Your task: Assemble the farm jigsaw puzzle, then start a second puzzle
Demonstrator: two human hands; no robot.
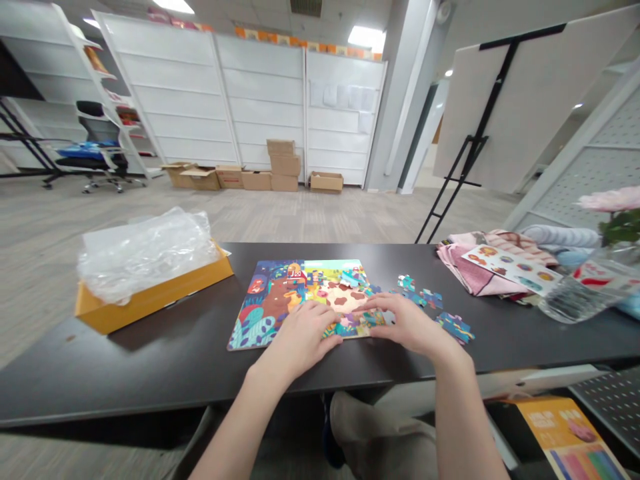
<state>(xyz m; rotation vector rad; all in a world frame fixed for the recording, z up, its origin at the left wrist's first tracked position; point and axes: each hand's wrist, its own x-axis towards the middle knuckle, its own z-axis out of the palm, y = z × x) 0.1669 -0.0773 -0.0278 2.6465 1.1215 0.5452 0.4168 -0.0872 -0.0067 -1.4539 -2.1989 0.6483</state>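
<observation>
A colourful jigsaw puzzle (pixel 273 300) lies on the black table, mostly assembled, with animals such as a brown bear and a spotted cow on it. My left hand (pixel 307 333) rests palm down over its lower middle, fingers stretched out and thumb apart. At the puzzle's lower right edge, my right hand (pixel 407 323) has its fingers and thumb spread around joined pieces, touching them. Part of the lower section is hidden under both hands. Loose puzzle pieces (pixel 455 327) lie to the right of my right hand, and others (pixel 407 283) lie farther back.
An orange box lid (pixel 170 310) with clear plastic wrap (pixel 145 253) stands on the left of the table (pixel 170 373). At the right are pink cloths (pixel 465 270), a sticker sheet (pixel 510 267) and a clear vase (pixel 575 293). An orange box (pixel 570 427) sits below the table edge.
</observation>
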